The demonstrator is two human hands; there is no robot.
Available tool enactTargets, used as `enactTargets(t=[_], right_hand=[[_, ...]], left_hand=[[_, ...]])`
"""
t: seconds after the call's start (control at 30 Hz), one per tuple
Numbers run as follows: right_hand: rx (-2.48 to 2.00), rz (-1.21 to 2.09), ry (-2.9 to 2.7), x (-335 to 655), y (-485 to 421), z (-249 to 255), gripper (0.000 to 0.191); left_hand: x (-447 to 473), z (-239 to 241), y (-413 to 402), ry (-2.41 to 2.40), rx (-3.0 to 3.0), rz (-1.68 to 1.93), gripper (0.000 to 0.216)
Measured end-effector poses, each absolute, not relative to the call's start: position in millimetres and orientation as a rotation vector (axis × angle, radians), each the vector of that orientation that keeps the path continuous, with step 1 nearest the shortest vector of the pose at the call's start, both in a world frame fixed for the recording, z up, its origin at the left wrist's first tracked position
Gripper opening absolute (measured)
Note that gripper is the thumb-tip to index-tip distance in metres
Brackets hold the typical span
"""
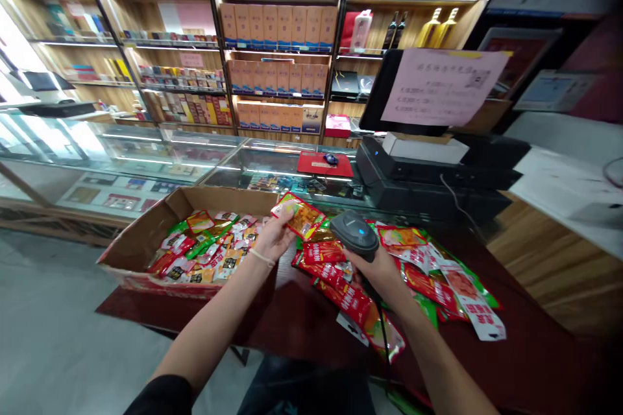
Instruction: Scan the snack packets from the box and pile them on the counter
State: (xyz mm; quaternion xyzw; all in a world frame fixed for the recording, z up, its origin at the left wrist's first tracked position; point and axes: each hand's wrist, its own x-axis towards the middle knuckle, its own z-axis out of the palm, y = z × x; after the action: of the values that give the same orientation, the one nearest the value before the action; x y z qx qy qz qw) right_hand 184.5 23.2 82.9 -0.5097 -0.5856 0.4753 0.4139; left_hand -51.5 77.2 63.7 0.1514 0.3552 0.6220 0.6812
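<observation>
My left hand [273, 238] is closed on a small red and orange snack packet [299, 214], held up above the dark red counter [302, 324]. My right hand [377, 267] grips a black barcode scanner [355, 233] with a blue light, its head beside the packet. A cable runs from the scanner down along my right arm. Under my right hand lies a spread of several red and green snack packets [438, 282]. To the left of my left hand stands an open cardboard box [141, 240] filled with more packets.
A black register with a tilted screen and a pink paper notice [440, 87] stands at the back right. Glass display cases [160, 155] run along the back and left, with a red pad [325, 164] on one. Lit shelves of boxed goods [277, 71] and bottles fill the wall.
</observation>
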Motion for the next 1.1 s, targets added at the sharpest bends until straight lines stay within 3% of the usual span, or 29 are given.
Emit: enactTargets(t=[0.27, 0.47, 0.63, 0.9, 1.0, 1.1], right_hand=[[-1.204, 0.932, -1.582, 227, 13, 69, 0.049], [-1.243, 0.977, -1.625, 241, 10, 62, 0.032], [-1.319, 1.050, -1.444, 258, 6, 62, 0.031], [-1.397, 1.018, -1.089, 327, -9, 49, 0.038], [-1.422, 0.946, -1.049, 352, -15, 46, 0.039], [-1.442, 0.899, -1.009, 371, -18, 43, 0.040]], left_hand=[[6, 50, 90, 0.757, 0.331, 1.494, 0.024], [26, 51, 91, 0.731, 0.408, 1.530, 0.023], [43, 48, 92, 0.798, 0.527, 1.527, 0.028], [97, 31, 106, 1.223, 1.533, 1.406, 0.023], [127, 27, 112, 1.208, 1.854, 1.242, 0.013], [163, 19, 118, 1.071, 2.135, 1.071, 0.018]])
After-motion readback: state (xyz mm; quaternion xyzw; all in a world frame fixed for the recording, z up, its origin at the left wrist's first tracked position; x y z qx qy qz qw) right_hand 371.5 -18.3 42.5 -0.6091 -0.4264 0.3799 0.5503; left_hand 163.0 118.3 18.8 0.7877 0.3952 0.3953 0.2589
